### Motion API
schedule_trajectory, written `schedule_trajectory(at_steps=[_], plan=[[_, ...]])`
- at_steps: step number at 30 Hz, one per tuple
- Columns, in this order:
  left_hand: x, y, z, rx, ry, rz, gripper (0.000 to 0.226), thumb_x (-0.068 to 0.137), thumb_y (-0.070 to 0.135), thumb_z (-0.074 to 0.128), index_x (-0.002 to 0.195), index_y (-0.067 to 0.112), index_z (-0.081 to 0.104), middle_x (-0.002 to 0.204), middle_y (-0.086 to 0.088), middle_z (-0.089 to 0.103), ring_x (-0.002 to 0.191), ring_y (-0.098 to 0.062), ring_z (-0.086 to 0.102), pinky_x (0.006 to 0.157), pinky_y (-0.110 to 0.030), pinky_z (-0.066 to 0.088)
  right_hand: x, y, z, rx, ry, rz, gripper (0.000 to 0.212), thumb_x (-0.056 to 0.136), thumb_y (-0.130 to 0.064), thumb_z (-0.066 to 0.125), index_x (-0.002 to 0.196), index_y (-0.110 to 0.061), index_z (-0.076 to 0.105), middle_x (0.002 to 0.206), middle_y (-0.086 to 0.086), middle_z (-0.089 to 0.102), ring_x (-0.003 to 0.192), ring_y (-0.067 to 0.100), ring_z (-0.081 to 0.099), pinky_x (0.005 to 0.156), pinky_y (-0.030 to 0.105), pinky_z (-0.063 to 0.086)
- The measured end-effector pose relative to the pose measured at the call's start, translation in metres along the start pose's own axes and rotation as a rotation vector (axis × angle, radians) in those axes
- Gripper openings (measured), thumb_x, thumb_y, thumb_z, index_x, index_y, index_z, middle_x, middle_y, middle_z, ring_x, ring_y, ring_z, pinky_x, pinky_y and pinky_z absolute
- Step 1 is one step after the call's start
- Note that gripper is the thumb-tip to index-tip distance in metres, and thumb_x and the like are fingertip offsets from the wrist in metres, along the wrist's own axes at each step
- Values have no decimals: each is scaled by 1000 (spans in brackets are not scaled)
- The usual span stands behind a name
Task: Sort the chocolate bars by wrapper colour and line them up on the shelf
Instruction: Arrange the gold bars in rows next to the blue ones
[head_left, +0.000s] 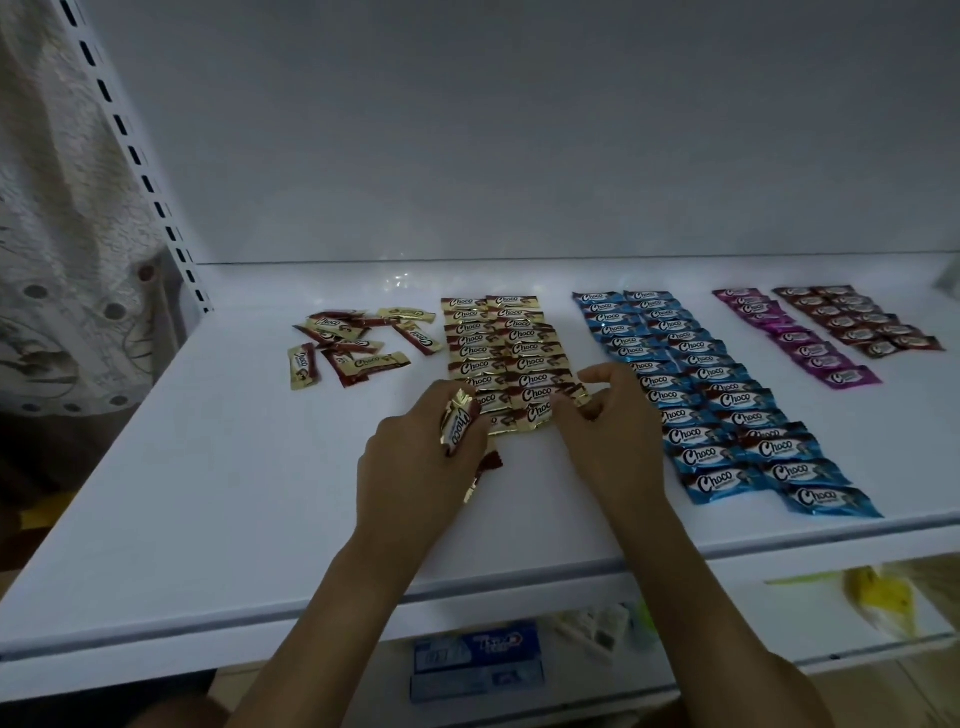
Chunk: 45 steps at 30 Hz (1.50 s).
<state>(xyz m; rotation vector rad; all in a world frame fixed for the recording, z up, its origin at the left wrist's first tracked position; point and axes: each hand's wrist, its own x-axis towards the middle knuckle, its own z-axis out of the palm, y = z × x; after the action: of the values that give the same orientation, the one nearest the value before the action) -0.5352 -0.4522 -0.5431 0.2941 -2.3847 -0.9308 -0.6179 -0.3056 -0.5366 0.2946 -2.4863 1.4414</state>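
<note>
Left hand (415, 462) grips small bunch of gold bars (457, 422). Right hand (608, 436) curled, pinches wrapper end of front bar (569, 394) in gold rows (498, 353). Shelf (208, 493): unsorted pile (353, 343) left; blue rows (701, 395), purple row (802, 340), maroon rows (857, 319) right.

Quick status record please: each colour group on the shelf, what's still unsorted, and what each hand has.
shelf: white, all bars lie on it
gold rows: two columns, centre
loose pile: gold, unsorted, left of the gold rows
blue rows: two columns, right of gold
purple row: right of blue
maroon rows: two columns, far right
left hand: holds held gold bars
right hand: pinches wrapper end of near gold bar
</note>
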Motion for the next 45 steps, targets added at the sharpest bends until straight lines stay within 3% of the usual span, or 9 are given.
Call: schedule_trajectory(at_steps=[10,16,19,22,24,26,29,39,45], plan=[[-1,-3,1,-98,-24,-38,28,91,33,60,117,24,61,94,4,73,80,-16,70,70,-39,57,0,0,0,-73,66,-25,26,82,-17,72,90,-13,48,63,-9,47,57,-1,45,55,2,37],[1,-2,-1,-156,-19,-52,22,91,34,61,113,29,61,89,13,70,78,-5,67,68,-25,55,-4,1,0,-22,113,-91,17,84,-15,69,82,-16,52,59,-11,49,53,2,48,50,8,37],[2,0,-4,-268,25,-66,16,92,29,61,108,27,60,87,19,66,79,6,65,62,-7,47,-14,-6,2,69,36,-192,22,86,-39,65,84,-18,58,56,-11,53,51,3,52,50,13,39],[2,3,-6,-365,46,-55,16,92,26,61,108,22,60,87,19,65,80,6,63,63,-9,48,-26,-18,7,77,-261,-139,46,73,-70,57,92,-29,66,72,-12,65,67,2,61,62,26,51],[0,3,-8,-388,42,-34,16,92,25,62,108,20,61,87,16,65,79,2,64,65,-14,51,-30,-23,8,95,-394,-136,35,73,-59,64,92,-29,67,78,-10,67,69,4,61,65,26,52],[-1,3,-9,-395,49,-30,14,92,25,63,107,23,60,88,16,66,79,1,64,66,-19,53,-31,-24,7,260,-438,-125,13,81,-29,72,83,-17,68,73,2,67,59,8,61,57,24,51],[-1,3,-9,-404,36,-54,15,93,27,63,107,26,59,91,16,66,83,1,64,68,-22,54,-31,-22,4,331,-442,-136,12,84,-11,69,79,0,67,68,11,65,52,10,61,53,22,50],[0,5,-9,-386,97,-74,9,93,25,62,100,28,57,86,23,62,80,13,60,63,-5,43,-29,-19,1,444,-255,3,9,93,-9,57,89,-3,62,62,1,65,44,13,60,46,12,39],[-4,3,-11,-439,219,-117,16,94,24,60,92,38,52,84,13,67,77,1,66,63,-16,53,-30,-13,2,324,-63,-30,22,87,-9,62,72,-24,58,64,-8,63,52,7,59,55,22,48]])
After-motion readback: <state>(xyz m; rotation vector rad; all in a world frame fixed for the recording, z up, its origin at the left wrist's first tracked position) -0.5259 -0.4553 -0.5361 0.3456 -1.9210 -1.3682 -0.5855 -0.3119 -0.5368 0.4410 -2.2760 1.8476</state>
